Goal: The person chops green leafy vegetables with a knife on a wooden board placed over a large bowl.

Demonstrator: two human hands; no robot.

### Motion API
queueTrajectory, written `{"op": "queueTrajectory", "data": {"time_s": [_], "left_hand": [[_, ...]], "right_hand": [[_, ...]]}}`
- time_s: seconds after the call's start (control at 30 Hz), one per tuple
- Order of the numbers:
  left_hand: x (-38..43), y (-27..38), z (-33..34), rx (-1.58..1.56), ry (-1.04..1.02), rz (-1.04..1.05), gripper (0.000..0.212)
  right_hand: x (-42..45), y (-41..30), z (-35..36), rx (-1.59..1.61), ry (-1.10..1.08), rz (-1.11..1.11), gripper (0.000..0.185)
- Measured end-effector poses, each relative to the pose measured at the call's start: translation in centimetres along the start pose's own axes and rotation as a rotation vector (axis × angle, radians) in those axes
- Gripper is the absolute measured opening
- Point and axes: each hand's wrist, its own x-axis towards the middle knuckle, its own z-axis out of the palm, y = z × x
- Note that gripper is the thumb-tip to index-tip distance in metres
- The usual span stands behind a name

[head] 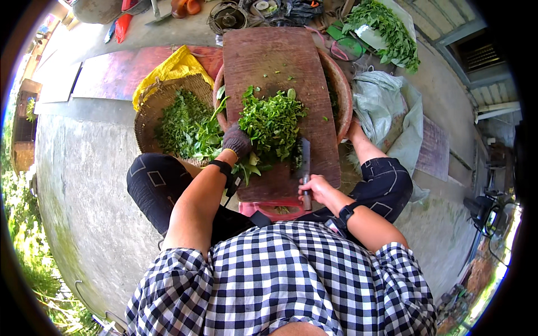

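A wooden board [273, 54] lies across a large round basin [344, 96] between my knees. On the board sits a heap of chopped green leaves [273, 122]. My left hand [236, 142], in a dark knitted glove, presses on the heap's left side and grips leafy stems, its fingertips partly hidden by the greens. My bare right hand [316, 189] holds a cleaver [306, 155] by its handle at the board's right side. Green bits cling to the blade, which stands just right of the heap.
At the left, a woven basket [147, 126] holds more leaves, with a yellow sack [168, 69] behind it. A pale woven sack [378, 101] lies at the right. Leafy greens [382, 29] rest farther back. A fan [228, 19] stands beyond the board.
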Motion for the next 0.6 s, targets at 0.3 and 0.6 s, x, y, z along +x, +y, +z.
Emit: {"op": "queueTrajectory", "data": {"time_s": [0.3,0.6], "left_hand": [[-1.9,3.4,-7.5,-0.045,-0.132,0.063,0.043],[-0.2,4.6,-7.6,0.011,-0.084,0.271,0.043]], "right_hand": [[-1.0,-0.8,4.8,0.134,-0.080,-0.166,0.022],[0.5,-2.6,5.3,-0.198,0.004,-0.424,0.018]]}}
